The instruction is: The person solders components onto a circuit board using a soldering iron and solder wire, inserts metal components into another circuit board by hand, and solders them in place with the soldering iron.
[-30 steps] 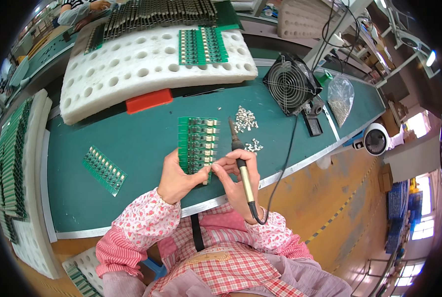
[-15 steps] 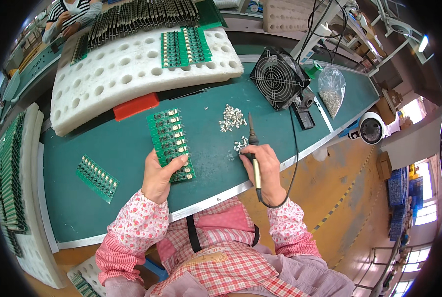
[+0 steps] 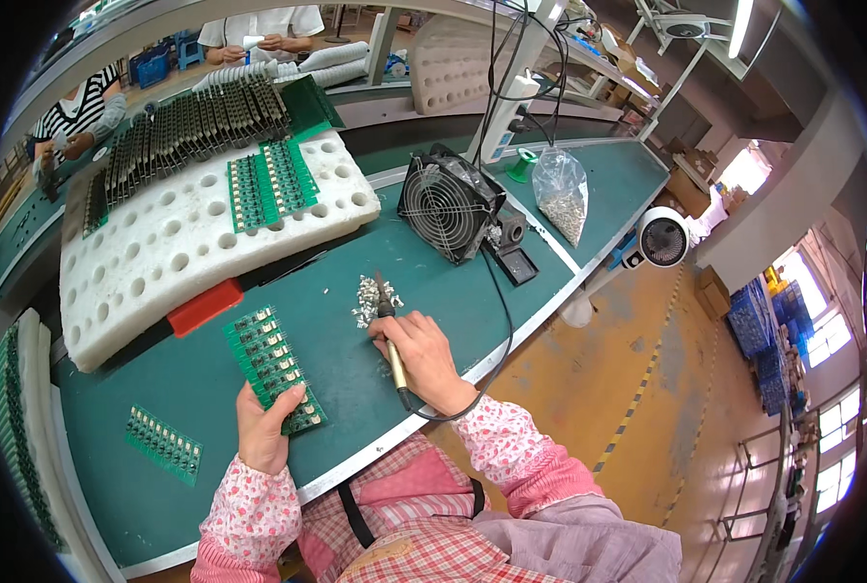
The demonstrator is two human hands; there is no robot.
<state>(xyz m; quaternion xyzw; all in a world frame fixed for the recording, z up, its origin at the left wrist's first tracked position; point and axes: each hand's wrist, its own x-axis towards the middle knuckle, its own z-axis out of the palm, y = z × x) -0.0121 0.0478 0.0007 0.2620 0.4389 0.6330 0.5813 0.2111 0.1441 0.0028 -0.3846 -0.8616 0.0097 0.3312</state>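
My left hand [image 3: 262, 429] grips the lower end of a green circuit board [image 3: 266, 348], its thumb on the face. White parts and dark components line the board in rows, with thin pins along an edge. In my right hand [image 3: 425, 361] is a soldering iron [image 3: 397, 371], its cord trailing over the wrist. The iron's dark tip lies over a pile of small silvery-white parts [image 3: 365, 303]. My right fingertips are at the near side of that pile; whether they pinch a part is too small to tell. Another circuit board [image 3: 164, 444] lies on the green table at left.
A white foam block [image 3: 176, 260] holds many upright boards, with a red piece [image 3: 205, 307] beside it. Behind the pile stand a black fan [image 3: 448, 206], an iron stand [image 3: 514, 262] and a bag of small parts [image 3: 561, 199]. Two people sit across the bench.
The whole view has turned, shifting the bench left. My right hand has moved with the soldering iron toward the main pile, so the tip now overlaps it. My left hand still holds the board.
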